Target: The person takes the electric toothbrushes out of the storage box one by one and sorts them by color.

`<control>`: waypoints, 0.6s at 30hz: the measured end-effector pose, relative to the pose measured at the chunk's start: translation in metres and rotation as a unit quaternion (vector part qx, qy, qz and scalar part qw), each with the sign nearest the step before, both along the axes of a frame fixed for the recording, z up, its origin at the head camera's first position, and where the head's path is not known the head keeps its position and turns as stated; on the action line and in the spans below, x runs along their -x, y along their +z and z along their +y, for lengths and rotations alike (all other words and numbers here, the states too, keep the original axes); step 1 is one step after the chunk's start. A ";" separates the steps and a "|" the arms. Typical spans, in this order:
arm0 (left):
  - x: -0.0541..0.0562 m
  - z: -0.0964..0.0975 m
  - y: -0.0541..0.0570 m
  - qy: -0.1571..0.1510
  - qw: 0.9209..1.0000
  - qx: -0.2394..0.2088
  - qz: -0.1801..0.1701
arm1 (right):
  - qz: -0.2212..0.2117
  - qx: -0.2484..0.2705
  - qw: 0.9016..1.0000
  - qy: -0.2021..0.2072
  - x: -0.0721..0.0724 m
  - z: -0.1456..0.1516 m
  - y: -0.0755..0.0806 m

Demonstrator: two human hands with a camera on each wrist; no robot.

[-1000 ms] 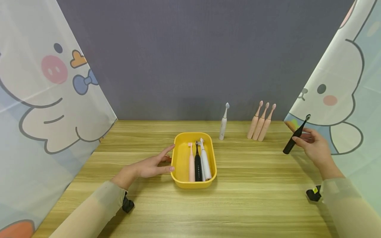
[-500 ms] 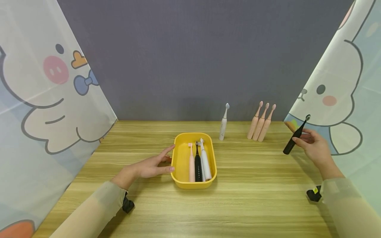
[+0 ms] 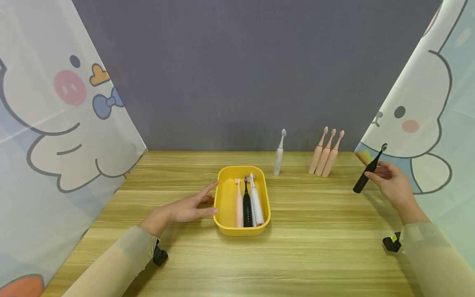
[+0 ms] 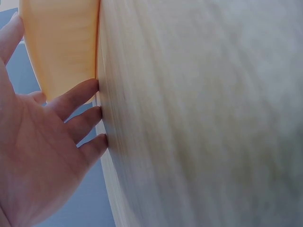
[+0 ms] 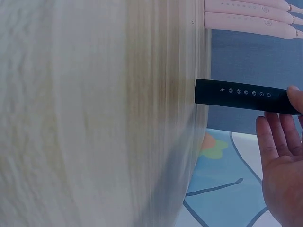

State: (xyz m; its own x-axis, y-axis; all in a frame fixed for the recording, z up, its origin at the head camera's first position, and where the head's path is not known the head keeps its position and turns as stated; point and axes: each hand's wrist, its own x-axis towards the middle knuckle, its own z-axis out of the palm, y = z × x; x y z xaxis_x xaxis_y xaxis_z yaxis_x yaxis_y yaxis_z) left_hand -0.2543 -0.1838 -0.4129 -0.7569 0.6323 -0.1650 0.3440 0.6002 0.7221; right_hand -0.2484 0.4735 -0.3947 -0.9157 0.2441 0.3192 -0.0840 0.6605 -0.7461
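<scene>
My right hand (image 3: 395,185) pinches a black electric toothbrush (image 3: 365,177) between thumb and fingers at the table's right side. The brush stands nearly upright with its head up; in the right wrist view the handle's base (image 5: 203,91) meets or nearly meets the tabletop. My left hand (image 3: 189,207) rests with spread fingers against the left side of a yellow bin (image 3: 224,230). In the left wrist view, its fingertips (image 4: 90,86) touch the table beside the bin. Inside the bin lie a pink toothbrush (image 3: 239,208), a black toothbrush (image 3: 247,208) and white ones (image 3: 256,202) side by side.
One white toothbrush (image 3: 278,159) stands upright behind the bin. Three pink toothbrushes (image 3: 324,159) stand together between it and my right hand. A dark grey panel (image 3: 237,82) closes off the back, and printed cloths hang at both sides of the wooden table (image 3: 297,260).
</scene>
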 end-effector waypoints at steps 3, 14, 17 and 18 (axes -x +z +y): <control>0.001 -0.001 -0.001 -0.002 1.000 0.000 0.004 | -0.004 -0.003 1.000 0.000 0.000 0.000 0.001; 0.002 -0.001 -0.002 -0.009 1.000 -0.001 0.009 | 0.005 0.039 0.999 0.020 -0.001 0.003 -0.001; 0.002 -0.001 -0.002 -0.010 1.000 -0.005 0.006 | 0.008 0.062 0.998 0.024 -0.003 0.005 -0.001; 0.002 -0.001 -0.002 -0.010 1.000 -0.006 0.005 | 0.008 0.069 0.997 0.024 -0.003 0.006 0.000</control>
State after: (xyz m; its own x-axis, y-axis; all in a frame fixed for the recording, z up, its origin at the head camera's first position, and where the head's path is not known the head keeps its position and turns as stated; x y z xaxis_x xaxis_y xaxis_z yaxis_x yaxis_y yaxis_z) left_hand -0.2561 -0.1845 -0.4148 -0.7457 0.6491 -0.1501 0.3626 0.5844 0.7260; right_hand -0.2451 0.4795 -0.3949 -0.9225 0.2424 0.3003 -0.1262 0.5461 -0.8282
